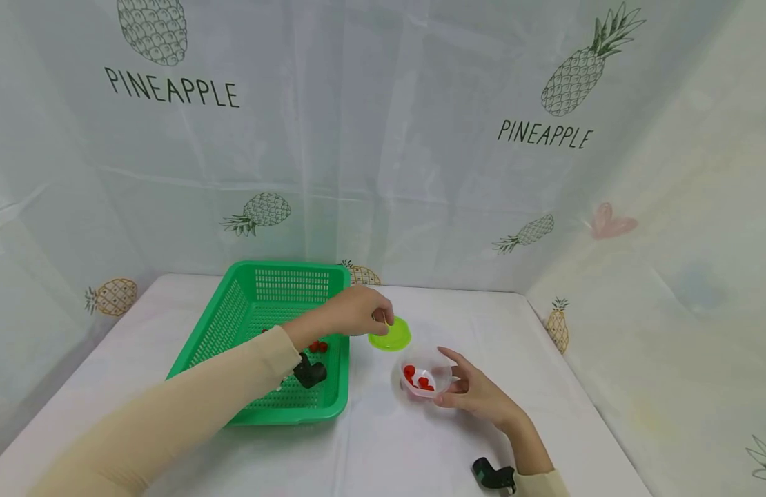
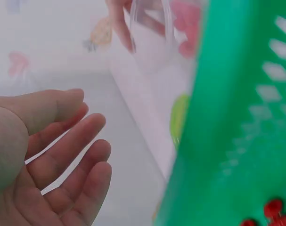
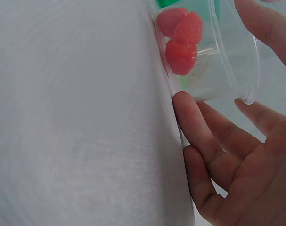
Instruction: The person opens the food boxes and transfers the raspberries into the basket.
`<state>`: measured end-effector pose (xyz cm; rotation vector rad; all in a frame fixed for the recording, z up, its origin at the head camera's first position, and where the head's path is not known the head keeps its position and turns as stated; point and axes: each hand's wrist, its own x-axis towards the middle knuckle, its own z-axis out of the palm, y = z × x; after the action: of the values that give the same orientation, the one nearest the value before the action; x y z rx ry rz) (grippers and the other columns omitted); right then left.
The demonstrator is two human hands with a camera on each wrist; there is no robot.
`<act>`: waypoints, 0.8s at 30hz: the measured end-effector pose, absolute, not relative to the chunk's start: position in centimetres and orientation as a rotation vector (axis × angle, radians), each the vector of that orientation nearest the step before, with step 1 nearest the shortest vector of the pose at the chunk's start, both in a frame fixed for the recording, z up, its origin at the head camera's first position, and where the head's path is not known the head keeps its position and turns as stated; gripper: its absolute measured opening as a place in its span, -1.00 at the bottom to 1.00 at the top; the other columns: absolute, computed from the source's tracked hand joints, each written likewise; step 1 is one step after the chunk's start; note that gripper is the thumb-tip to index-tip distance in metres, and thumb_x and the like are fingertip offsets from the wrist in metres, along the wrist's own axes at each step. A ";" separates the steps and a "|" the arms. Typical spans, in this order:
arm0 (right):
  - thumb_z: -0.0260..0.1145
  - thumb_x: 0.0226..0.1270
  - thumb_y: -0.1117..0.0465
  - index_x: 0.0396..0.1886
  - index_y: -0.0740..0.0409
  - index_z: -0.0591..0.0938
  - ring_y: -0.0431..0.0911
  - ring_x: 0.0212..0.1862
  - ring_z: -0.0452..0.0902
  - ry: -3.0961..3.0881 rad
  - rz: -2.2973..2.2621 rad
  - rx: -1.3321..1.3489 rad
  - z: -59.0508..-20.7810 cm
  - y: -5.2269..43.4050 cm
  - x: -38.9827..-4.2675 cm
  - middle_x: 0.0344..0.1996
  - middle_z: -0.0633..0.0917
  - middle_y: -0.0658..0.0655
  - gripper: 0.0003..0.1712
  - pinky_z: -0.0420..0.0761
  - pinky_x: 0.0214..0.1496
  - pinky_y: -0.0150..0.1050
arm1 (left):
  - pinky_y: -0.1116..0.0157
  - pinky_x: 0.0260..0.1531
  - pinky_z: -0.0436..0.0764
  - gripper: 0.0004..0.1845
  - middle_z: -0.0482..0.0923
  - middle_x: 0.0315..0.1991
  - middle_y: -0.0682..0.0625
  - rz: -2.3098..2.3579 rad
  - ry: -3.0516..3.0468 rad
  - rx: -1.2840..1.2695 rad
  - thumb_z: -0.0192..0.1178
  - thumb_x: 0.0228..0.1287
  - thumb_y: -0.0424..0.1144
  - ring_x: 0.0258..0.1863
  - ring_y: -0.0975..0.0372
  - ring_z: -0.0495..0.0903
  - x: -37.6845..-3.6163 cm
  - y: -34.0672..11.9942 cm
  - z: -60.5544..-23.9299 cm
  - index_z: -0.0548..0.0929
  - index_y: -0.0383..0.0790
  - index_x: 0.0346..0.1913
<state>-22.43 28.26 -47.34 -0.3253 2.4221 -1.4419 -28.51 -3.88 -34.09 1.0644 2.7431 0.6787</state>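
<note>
White cloth (image 1: 544, 400) underneath. Right hand (image 1: 482, 397) grips the tub (image 1: 442, 375), berries (image 3: 181, 58) inside, right of the basket (image 1: 341, 390). Left hand (image 1: 361, 310), loosely curved, holds nothing near the lid (image 1: 399, 338). Judgement: light grip, tub level, should avoid buckling thin plastic or rolling the berries.

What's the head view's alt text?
A person's right hand holds a clear cup of red berries on a white table; the left hand is beside a lime-green disc, its sleeve crossing over a green basket.
</note>
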 end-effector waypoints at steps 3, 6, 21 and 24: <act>0.64 0.24 0.09 0.72 -0.11 0.17 0.00 -0.09 0.65 2.418 -1.445 -0.331 -47.3 28.3 -22.4 0.39 0.45 0.40 0.17 0.60 -0.07 -0.26 | 0.26 -0.13 0.64 -0.94 0.73 -0.27 0.21 0.614 2.728 1.073 0.41 0.41 -0.19 -0.19 0.31 0.64 -28.3 -1.6 -34.3 0.82 -0.01 -0.12; 0.64 0.25 0.09 0.72 -0.10 0.16 -0.01 -0.09 0.65 2.418 -1.443 -0.340 -47.2 28.3 -22.3 0.37 0.46 0.39 0.16 0.60 -0.07 -0.26 | 0.27 -0.14 0.63 -0.95 0.72 -0.28 0.24 0.560 2.710 1.078 0.43 0.40 -0.17 -0.18 0.31 0.62 -28.3 0.3 -34.9 0.82 0.05 -0.15; 0.64 0.24 0.07 0.72 -0.14 0.15 0.00 -0.06 0.68 2.423 -1.429 -0.328 -47.4 28.3 -22.4 0.41 0.43 0.41 0.17 0.61 0.01 -0.20 | 0.37 -0.19 0.58 -0.97 0.69 -0.32 0.24 0.504 2.681 1.032 0.44 0.37 -0.24 -0.20 0.34 0.54 -28.1 4.8 -38.0 0.85 -0.01 -0.23; 0.63 0.25 0.08 0.72 -0.12 0.15 -0.01 -0.08 0.69 2.415 -1.438 -0.337 -47.5 28.4 -22.4 0.38 0.46 0.40 0.17 0.62 0.00 -0.23 | 0.38 -0.21 0.57 -0.93 0.70 -0.31 0.24 0.475 2.689 1.046 0.45 0.36 -0.25 -0.22 0.35 0.54 -28.0 5.3 -38.4 0.87 -0.05 -0.16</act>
<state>-22.36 28.39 -47.46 -0.3367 2.4147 -1.4380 -27.99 5.27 -38.43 1.0456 2.6885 0.4753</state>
